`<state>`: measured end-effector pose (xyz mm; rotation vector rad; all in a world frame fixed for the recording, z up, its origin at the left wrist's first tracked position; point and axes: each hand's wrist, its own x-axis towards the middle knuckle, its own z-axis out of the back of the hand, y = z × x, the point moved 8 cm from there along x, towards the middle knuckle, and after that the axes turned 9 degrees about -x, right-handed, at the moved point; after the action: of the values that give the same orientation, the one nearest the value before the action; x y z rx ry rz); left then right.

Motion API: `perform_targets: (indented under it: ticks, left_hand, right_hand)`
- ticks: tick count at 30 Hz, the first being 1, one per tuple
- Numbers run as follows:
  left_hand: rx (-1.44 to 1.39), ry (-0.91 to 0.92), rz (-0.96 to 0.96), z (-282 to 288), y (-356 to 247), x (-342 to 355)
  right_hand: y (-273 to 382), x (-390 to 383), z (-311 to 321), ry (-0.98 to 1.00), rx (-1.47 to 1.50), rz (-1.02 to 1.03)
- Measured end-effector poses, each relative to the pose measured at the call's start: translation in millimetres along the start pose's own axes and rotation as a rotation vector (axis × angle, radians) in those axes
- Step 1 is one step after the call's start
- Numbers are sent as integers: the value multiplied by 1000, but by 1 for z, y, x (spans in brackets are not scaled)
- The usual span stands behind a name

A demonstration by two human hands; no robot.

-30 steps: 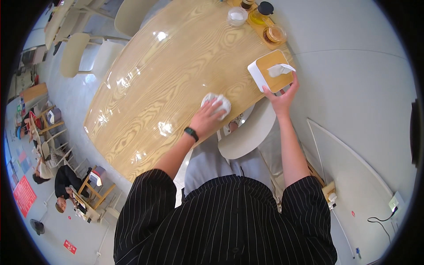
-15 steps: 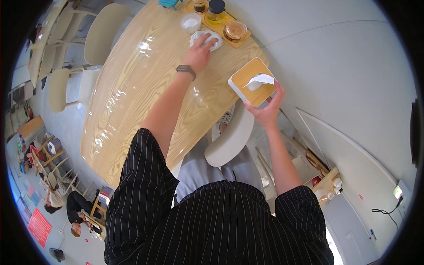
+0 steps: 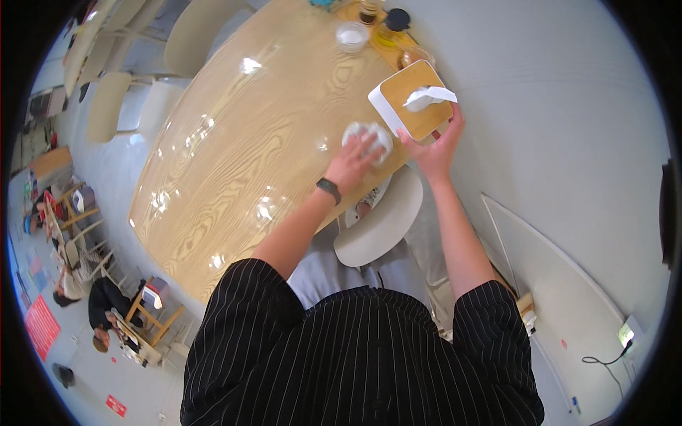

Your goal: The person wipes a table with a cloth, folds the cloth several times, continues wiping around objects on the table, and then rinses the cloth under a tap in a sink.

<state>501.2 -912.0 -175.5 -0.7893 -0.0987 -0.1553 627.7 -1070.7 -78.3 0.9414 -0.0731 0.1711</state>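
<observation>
My left hand (image 3: pixel 349 167), with a dark band on its wrist, presses a crumpled white cloth (image 3: pixel 382 140) against the glossy wooden table (image 3: pixel 241 149). Its fingers are blurred but lie over the cloth, close to the table's right edge. In my right hand (image 3: pixel 437 150) is a tissue box (image 3: pixel 399 86) with white sides and a wooden lid, gripped at its near right corner. A white tissue (image 3: pixel 425 98) sticks out of the lid's slot. The box is held over the table's right end, beyond the cloth.
Past the box, a wooden tray (image 3: pixel 386 51) carries jars, one black-lidded (image 3: pixel 396 21). Beside it stands a clear tub of white contents (image 3: pixel 352 37). A pale chair (image 3: pixel 380 227) is tucked before me; a wall (image 3: pixel 526 106) runs along the right. People sit far left.
My left hand has drawn the cloth from beside the jars toward me and to the right. My right hand has moved the tissue box slightly farther away, nearer the tray.
</observation>
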Motion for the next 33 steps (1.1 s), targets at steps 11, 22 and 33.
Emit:
perform_targets:
  ticks: [11, 22, 33]
  left_hand:
    - [100, -403, 529, 171, 137, -54]
    - [90, 68, 83, 117, 12, -225]
    - [345, -372, 404, 204, 150, -100]
  right_hand:
    - [25, 29, -85, 105, -2, 23]
    - [37, 35, -84, 97, -55, 63]
    - [30, 29, -78, 36, -74, -12]
